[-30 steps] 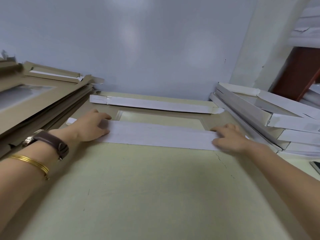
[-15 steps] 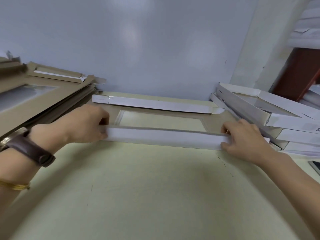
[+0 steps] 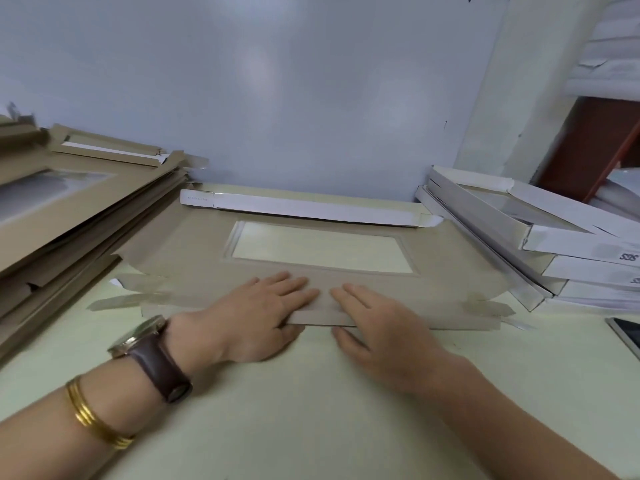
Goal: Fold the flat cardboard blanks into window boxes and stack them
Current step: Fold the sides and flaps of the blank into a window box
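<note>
- The left hand (image 3: 256,317) and right hand (image 3: 377,327) lie flat side by side, fingers straight. They grip nothing and press down on the middle of the near flap (image 3: 433,313). A second ago they were at its two ends.
- That flap showed its white face then, was lifted half a second ago, and now lies flat, brown side up. I judge its crease is broken in and being smoothed.
- The cardboard blank (image 3: 194,251) lies spread on the table (image 3: 311,410), its window (image 3: 322,251) just beyond the fingertips.
- The far flap (image 3: 311,207) is turned over, white side up, as before.
- Flat blanks (image 3: 69,209) are piled far left and finished boxes (image 3: 554,244) far right, so this box is not yet stacked.
</note>
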### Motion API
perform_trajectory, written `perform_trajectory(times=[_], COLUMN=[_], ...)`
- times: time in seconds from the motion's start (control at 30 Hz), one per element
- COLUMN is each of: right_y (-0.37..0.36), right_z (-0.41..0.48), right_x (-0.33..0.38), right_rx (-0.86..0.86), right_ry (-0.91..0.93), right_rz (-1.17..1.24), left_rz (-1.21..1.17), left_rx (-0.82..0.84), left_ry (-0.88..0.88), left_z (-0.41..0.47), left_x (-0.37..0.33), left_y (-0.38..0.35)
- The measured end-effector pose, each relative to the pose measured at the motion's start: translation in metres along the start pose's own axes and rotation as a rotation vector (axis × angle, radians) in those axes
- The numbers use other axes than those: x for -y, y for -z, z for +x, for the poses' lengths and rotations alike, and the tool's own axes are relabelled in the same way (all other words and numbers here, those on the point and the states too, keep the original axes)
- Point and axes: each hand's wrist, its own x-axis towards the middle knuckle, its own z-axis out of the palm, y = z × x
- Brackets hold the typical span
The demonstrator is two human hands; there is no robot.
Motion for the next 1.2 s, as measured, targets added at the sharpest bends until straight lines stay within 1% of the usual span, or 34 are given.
perform_trajectory(times=[0.07,0.13,0.27,0.4,0.5,0.67,0.77,0.83,0.93,1.03,1.1,1.2], right_y=[-0.006,-0.010,-0.011,-0.009,-0.005,0.003,0.010,0.013,0.016,0.019,0.022,0.025], right_z=[0.004,0.003,-0.003,-0.016,-0.026,-0.039,-0.044,-0.047,-0.049,-0.050,-0.051,-0.053], right_x=[0.011,0.014,0.000,-0.024,-0.041,-0.069,-0.079,-0.083,-0.085,-0.089,-0.092,-0.093], right_rx=[0.010,0.024,0.143,0.262,0.299,0.295,0.261,0.224,0.160,0.113,0.100,0.078], right_ry=[0.042,0.045,-0.043,-0.117,-0.132,-0.181,-0.183,-0.173,-0.148,-0.119,-0.103,-0.086], right_rz=[-0.008,-0.005,-0.058,-0.030,0.003,-0.002,0.063,0.087,0.071,0.046,0.048,0.061], left_rz=[0.005,0.006,-0.001,-0.043,-0.061,-0.061,-0.111,-0.171,-0.213,-0.146,-0.083,-0.048], left_rx=[0.017,0.023,0.033,0.048,0.095,0.102,0.077,0.033,-0.085,-0.195,-0.236,-0.274], left_ry=[0.015,0.010,0.005,0.034,0.037,0.046,0.045,0.033,0.030,0.023,0.007,0.002], left_z=[0.000,-0.003,-0.008,-0.011,-0.017,-0.032,-0.038,-0.040,-0.043,-0.045,-0.046,-0.046], left_x=[-0.002,0.000,0.008,0.016,0.027,0.050,0.060,0.062,0.062,0.062,0.061,0.060], left_y=[-0.006,-0.011,-0.014,-0.012,-0.008,-0.006,-0.006,-0.005,-0.005,-0.003,-0.001,0.003])
